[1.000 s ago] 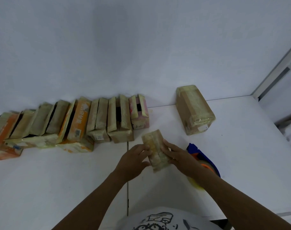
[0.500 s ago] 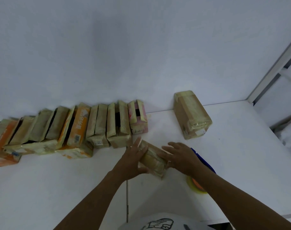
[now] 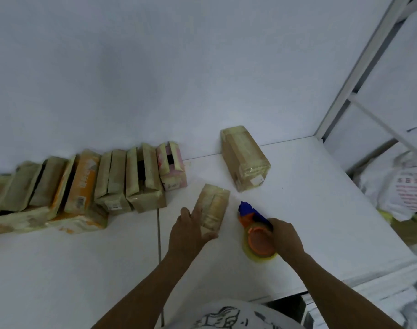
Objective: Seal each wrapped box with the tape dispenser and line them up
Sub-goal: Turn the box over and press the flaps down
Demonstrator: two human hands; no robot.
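Observation:
A small tape-wrapped box lies flat on the white table in front of me. My left hand holds its near left side, fingers along the edge and thumb at the near end. To its right lies the tape dispenser, blue and orange with a yellowish tape roll. My right hand grips the dispenser at its handle side. A row of several sealed boxes stands along the wall to the left. One larger brown box lies apart near the wall.
A white wall runs behind the table. A white metal rack frame rises at the right, with plastic bags beyond the table's right edge. A seam divides the tabletop just left of my left hand.
The small box went from being held up in both hands to lying flat on the table. My right hand left it and took hold of the tape dispenser.

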